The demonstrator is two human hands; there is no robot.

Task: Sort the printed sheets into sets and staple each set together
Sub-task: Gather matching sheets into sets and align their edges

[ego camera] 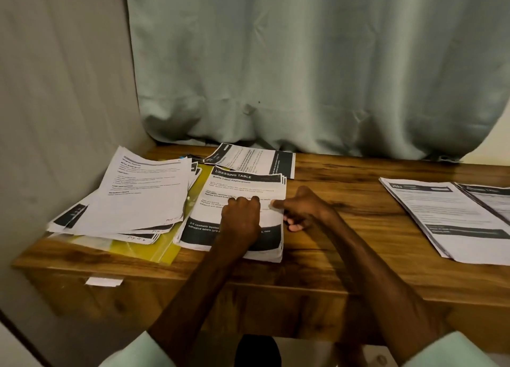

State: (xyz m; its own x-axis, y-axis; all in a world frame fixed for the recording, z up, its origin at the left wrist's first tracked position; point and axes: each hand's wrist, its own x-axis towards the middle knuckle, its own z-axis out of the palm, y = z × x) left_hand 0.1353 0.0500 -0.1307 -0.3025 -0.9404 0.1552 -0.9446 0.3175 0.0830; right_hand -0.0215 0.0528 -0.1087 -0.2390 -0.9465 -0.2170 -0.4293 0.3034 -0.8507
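The curled left hand [241, 219] presses on the middle stack of sheets [242, 184] on the desk [345, 190]. The right hand [302, 209] pinches its right edge. A left pile [143, 195] and a right pile [441, 217] lie toward the desk's ends.

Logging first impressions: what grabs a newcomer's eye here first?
Both hands meet on the centre stack headed DRESSING TABLE: the left hand rests on top, the right hand pinches its right edge. A fanned pile on a yellow folder lies to its left, loose sheets far right.
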